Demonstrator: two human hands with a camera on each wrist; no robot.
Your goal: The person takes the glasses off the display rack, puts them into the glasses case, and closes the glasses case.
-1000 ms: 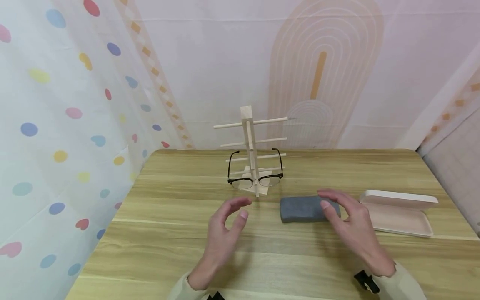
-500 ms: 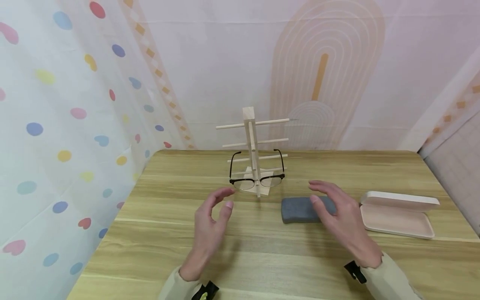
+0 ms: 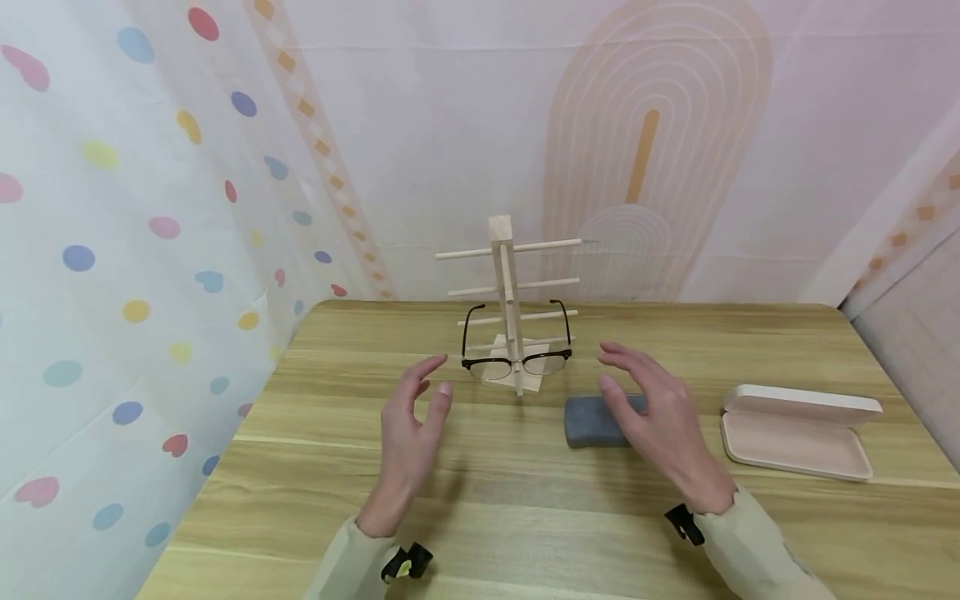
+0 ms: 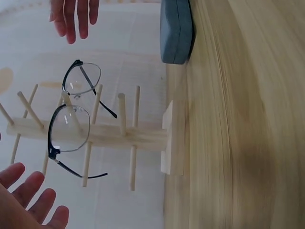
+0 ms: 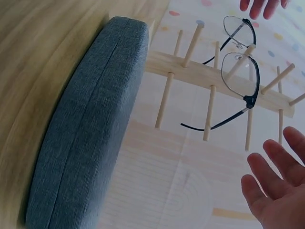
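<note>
Far left, polka-dot curtain [image 3: 97, 258] beside the wooden table [image 3: 517, 542]; then left hand [image 3: 405, 442], fingers parted from thumb, holding nothing, in the air near the glasses; next the eyeglasses [image 3: 487, 362], on the wooden stand [image 3: 501, 228] at table centre, bridge over a forward peg; lenses face the person, arms unfolded and pointing back to the backdrop [image 3: 450, 150]; long axis runs left-right, near level; the stand's other pegs stick out around the frame, front and sides, crowding it; right of the stand, grey case [image 3: 588, 422] lies closed, lengthwise left-right, partly hidden under the right hand [image 3: 667, 425]; that hand hovers, thumb and fingers spread, grasping nothing, well apart from the left; far right, white case [image 3: 795, 443] sits open, lid raised at the back, pale pink inside.
</note>
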